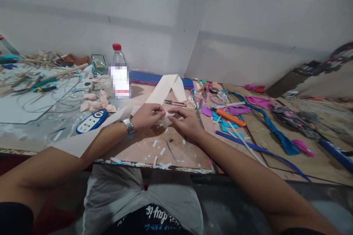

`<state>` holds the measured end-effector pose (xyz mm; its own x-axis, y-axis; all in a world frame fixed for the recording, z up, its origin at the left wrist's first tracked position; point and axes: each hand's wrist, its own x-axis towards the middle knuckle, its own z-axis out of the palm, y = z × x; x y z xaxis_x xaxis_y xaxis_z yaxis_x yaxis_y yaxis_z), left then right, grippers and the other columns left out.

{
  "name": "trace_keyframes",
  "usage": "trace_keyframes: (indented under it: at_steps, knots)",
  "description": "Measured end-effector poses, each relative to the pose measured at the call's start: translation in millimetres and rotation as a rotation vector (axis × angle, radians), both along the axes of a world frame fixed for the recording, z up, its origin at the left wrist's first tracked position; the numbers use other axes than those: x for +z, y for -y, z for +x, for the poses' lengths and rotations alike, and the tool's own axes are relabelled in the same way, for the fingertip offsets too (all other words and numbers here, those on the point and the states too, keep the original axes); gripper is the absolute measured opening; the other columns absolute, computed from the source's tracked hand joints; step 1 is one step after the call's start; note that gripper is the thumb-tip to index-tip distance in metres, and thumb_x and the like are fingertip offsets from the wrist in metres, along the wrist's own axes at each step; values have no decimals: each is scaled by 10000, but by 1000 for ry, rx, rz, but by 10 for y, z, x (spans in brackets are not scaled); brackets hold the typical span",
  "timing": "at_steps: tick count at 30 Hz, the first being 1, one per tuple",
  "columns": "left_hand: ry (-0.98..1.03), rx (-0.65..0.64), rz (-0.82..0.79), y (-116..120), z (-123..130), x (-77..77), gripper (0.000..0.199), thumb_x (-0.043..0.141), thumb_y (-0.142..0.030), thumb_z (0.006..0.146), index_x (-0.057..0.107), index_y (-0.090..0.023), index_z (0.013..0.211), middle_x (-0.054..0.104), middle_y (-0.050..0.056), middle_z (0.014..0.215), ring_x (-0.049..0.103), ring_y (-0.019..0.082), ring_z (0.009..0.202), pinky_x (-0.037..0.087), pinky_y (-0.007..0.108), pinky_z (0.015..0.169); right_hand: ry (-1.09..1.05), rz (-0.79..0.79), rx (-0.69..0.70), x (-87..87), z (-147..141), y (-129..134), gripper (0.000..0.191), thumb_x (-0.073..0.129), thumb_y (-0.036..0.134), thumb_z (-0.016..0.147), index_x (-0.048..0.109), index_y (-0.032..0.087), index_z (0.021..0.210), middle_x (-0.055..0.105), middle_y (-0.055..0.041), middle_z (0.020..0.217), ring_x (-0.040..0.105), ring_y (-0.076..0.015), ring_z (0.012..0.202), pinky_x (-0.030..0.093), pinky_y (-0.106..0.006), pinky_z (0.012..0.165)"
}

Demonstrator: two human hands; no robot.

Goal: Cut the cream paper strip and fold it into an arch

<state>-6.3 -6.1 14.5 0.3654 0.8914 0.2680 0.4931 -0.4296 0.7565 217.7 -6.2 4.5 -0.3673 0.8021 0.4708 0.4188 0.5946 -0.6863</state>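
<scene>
Close together over the table, my left hand point(149, 116) and my right hand point(188, 123) pinch a small crumpled piece of white paper point(165, 120) between the fingertips. A wristwatch point(128, 125) is on my left wrist. Behind my hands a cream paper strip point(162, 86) lies folded over at an angle. Another length of pale paper point(82, 141) passes beneath my left forearm; whether it joins the piece in my fingers is hidden. Thread snips point(175, 102) and a small roll of tape point(191, 105) lie just beyond my right hand.
A red-capped bottle point(119, 58) stands by the wall. Left are a blue-and-white power strip point(92, 121), peach crumpled pieces point(100, 102) and green-handled pliers point(44, 84). Rightward lie an orange cutter point(230, 117), a blue ribbon point(264, 150) and pink scraps point(259, 101). White snippets point(162, 151) litter the front.
</scene>
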Motion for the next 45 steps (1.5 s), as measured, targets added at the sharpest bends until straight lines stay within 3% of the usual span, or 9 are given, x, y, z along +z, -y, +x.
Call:
trace_keyframes:
  at_steps: [7, 10, 15, 45]
  knots:
    - [27, -13, 6, 4, -4, 9, 303, 591, -409, 920, 751, -153, 897, 749, 31, 844, 642, 170, 757, 451, 276, 695, -30, -26, -31, -17, -11, 12, 188, 728, 304, 891, 791, 189, 1026, 797, -57, 885, 727, -220, 787, 592, -365, 756]
    - [35, -64, 7, 12, 2, 14, 303, 610, -427, 924, 763, -165, 931, 762, 24, 871, 660, 173, 783, 461, 276, 716, 7, 6, -20, 16, -18, 25, 157, 722, 284, 888, 793, 187, 989, 800, -62, 899, 731, -219, 798, 592, -361, 779]
    - [42, -46, 28, 7, 10, 13, 245, 623, -372, 911, 757, -169, 884, 756, 14, 827, 658, 169, 768, 460, 276, 720, 31, 56, -33, 55, -22, 45, 139, 716, 266, 885, 791, 189, 972, 807, -72, 918, 739, -225, 824, 594, -367, 805]
    - [177, -89, -10, 112, 68, 63, 296, 635, -438, 922, 762, -173, 888, 768, 35, 856, 681, 187, 810, 491, 290, 747, 56, 58, -38, 99, -65, 74, 127, 650, 301, 942, 727, 204, 914, 749, -44, 845, 672, -201, 772, 539, -323, 740]
